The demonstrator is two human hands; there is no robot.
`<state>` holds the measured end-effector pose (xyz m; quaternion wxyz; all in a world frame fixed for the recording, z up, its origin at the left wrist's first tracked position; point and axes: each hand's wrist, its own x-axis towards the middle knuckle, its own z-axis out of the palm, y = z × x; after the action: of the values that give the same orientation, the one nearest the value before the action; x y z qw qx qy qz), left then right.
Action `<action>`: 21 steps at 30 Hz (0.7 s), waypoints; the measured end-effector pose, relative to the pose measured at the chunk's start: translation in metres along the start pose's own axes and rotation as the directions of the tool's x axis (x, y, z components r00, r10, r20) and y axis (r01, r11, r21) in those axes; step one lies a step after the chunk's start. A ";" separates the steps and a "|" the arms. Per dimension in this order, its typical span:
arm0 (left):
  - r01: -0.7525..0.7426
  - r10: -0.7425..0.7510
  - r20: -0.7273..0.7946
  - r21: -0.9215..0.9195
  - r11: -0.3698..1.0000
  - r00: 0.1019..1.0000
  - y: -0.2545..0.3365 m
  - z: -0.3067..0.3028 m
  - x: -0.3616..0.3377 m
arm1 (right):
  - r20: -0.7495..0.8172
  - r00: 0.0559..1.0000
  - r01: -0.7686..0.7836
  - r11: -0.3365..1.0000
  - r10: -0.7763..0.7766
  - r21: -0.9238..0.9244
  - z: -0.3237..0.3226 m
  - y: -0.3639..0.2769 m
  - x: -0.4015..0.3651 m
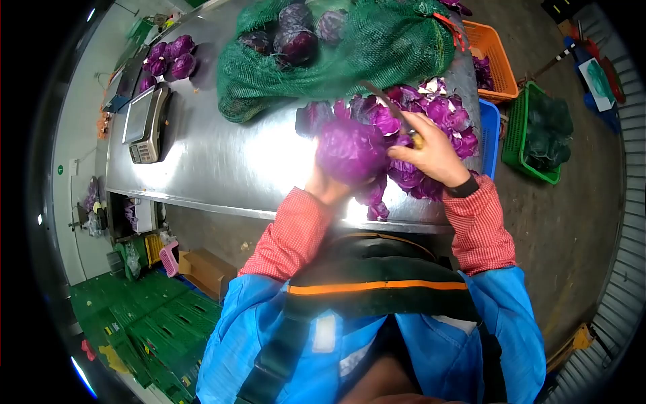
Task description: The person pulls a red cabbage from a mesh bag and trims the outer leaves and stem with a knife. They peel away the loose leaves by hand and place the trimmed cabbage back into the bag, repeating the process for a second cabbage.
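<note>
A round red cabbage (351, 149) rests in my left hand (326, 184), whose fingers are mostly hidden behind and under it. My right hand (434, 153) is closed around the yellowish handle of a knife (385, 101). The dark blade points up and to the left, just beyond the cabbage. My right thumb comes close to the cabbage's right side. Loose purple cabbage leaves (447, 116) lie heaped on the metal table (232, 158), under and around my right hand.
A green net bag (397, 60) with red cabbages (296, 46) lies across the table's far side. At the left stand a scale (149, 124) and several cabbages (182, 66). Orange (494, 54), blue (490, 135) and green (515, 145) crates stand along the right edge.
</note>
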<state>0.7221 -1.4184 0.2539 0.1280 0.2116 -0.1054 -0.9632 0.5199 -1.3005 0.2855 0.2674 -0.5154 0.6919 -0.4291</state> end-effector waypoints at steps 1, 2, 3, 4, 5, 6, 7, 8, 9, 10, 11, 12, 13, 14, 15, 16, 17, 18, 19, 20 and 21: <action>0.044 -0.043 0.095 -0.005 0.999 0.995 0.001 -0.002 -0.001 | 0.020 0.998 0.064 0.996 -0.065 0.062 0.004 -0.003 0.003; 0.085 -0.083 0.192 -0.004 0.996 0.978 0.002 -0.002 0.000 | 0.023 0.992 0.121 0.987 -0.123 0.102 0.007 -0.007 0.006; 0.099 -0.096 0.135 -0.019 0.995 0.986 0.001 0.001 0.000 | 0.040 0.994 0.091 0.979 -0.100 0.183 0.008 -0.006 0.006; 0.110 -0.107 0.077 -0.035 0.993 0.991 0.000 0.009 -0.001 | 0.061 0.995 0.061 0.963 -0.079 0.262 0.010 -0.005 0.006; 0.118 -0.117 0.018 -0.054 0.992 0.993 -0.002 0.014 -0.002 | 0.086 0.994 0.028 0.941 -0.060 0.338 0.012 -0.005 0.007; 0.097 -0.097 -0.016 -0.002 0.995 0.995 -0.004 0.012 -0.002 | 0.099 0.995 -0.007 0.926 -0.033 0.377 0.011 -0.007 0.004; 0.079 -0.076 -0.050 0.051 0.996 0.996 -0.006 0.007 -0.001 | 0.111 0.994 -0.046 0.907 -0.001 0.418 0.009 -0.011 0.002; 0.062 -0.054 -0.082 0.104 0.993 0.995 -0.009 0.005 -0.001 | 0.124 0.992 -0.084 0.885 0.030 0.458 0.007 -0.015 -0.001; 0.063 -0.054 -0.094 0.103 0.993 0.994 -0.011 0.004 0.000 | 0.137 0.989 -0.122 0.860 0.061 0.495 0.007 -0.016 -0.002; 0.064 -0.053 -0.105 0.104 0.993 0.993 -0.014 0.004 0.000 | 0.114 0.992 -0.106 0.835 0.052 0.541 0.009 -0.012 -0.003; 0.065 -0.053 -0.116 0.104 0.992 0.992 -0.015 0.003 0.000 | 0.175 0.980 -0.181 0.803 0.096 0.568 0.005 -0.010 -0.004; 0.087 -0.084 -0.062 0.049 0.995 0.995 -0.014 -0.004 0.001 | 0.238 0.961 -0.256 0.766 0.138 0.589 -0.001 -0.007 -0.005; 0.111 -0.111 -0.007 -0.007 0.994 0.994 -0.013 -0.018 0.002 | 0.302 0.937 -0.332 0.725 0.178 0.604 -0.004 -0.006 -0.006; 0.139 -0.136 0.051 -0.059 0.989 0.989 -0.013 -0.025 0.002 | 0.312 0.936 -0.333 0.690 0.161 0.643 -0.004 -0.009 -0.006; 0.024 -0.022 -0.027 0.100 0.995 0.999 -0.017 -0.029 0.006 | 0.331 0.934 -0.338 0.641 0.136 0.689 -0.010 -0.014 -0.009; -0.080 0.105 -0.084 0.264 0.961 0.991 -0.024 -0.029 0.011 | 0.349 0.931 -0.343 0.589 0.109 0.732 -0.019 -0.020 -0.013; -0.106 0.145 -0.120 0.281 0.954 0.982 -0.025 -0.027 0.010 | 0.367 0.927 -0.352 0.532 0.082 0.770 -0.026 -0.025 -0.018; -0.130 0.183 -0.156 0.301 0.945 0.971 -0.025 -0.024 0.009 | 0.315 0.949 -0.289 0.399 0.002 0.870 -0.032 -0.027 -0.023; -0.095 0.126 -0.178 0.171 0.981 0.976 -0.017 -0.012 0.004 | 0.251 0.967 -0.225 0.308 -0.048 0.924 -0.034 -0.019 -0.025; -0.061 0.067 -0.190 0.039 0.997 0.979 -0.012 -0.004 0.002 | 0.252 0.959 -0.278 0.584 0.128 0.762 -0.037 -0.021 -0.022; -0.060 0.069 -0.162 0.061 0.996 0.984 -0.011 -0.001 0.002 | 0.191 0.937 -0.350 0.782 0.293 0.516 -0.038 -0.022 -0.018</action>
<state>0.7190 -1.4091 0.2495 0.1614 0.2901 -0.1280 -0.9346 0.5054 -1.2738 0.3225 0.5057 -0.3136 0.6054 -0.5286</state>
